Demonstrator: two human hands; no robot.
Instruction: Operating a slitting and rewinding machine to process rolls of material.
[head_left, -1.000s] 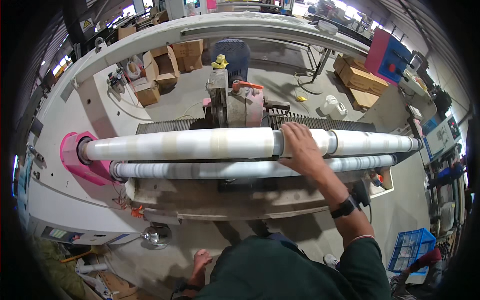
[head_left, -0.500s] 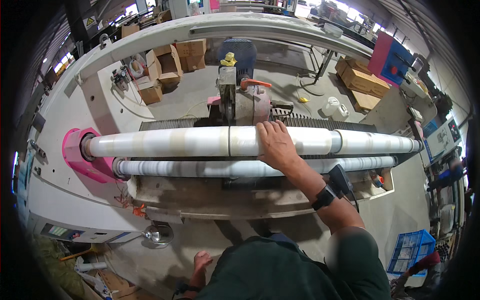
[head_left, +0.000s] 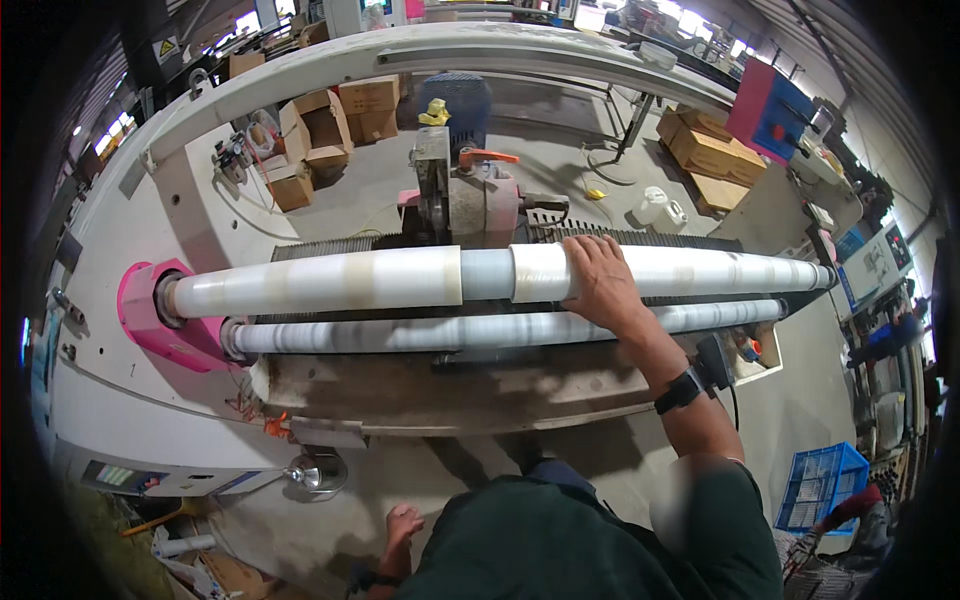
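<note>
My right hand (head_left: 603, 280) lies over a white roll of tape or film (head_left: 720, 272), fingers bent across its top and thumb at the near side. This roll sits on a long horizontal shaft, with a bare grey stretch of shaft (head_left: 487, 274) just left of it. Left of that stretch, another white roll (head_left: 320, 284) reaches to the pink housing (head_left: 150, 305). A thinner, white-wrapped roller (head_left: 400, 334) runs parallel on the near side. Low beside my body hangs my left hand (head_left: 404, 521), fingers loosely curled, with nothing visible in it.
Behind the shaft stands a cutting head (head_left: 480, 205) with an orange lever (head_left: 490, 156). The white machine frame (head_left: 420, 50) arches over the back. Cardboard boxes (head_left: 320, 130) and white jugs (head_left: 652, 205) stand beyond. A blue crate (head_left: 820, 487) is at the lower right.
My right hand has slid right along the shaft with a section of white roll. The former right-hand gap has closed, and bare shaft shows left of the moved section. My left hand stays low.
</note>
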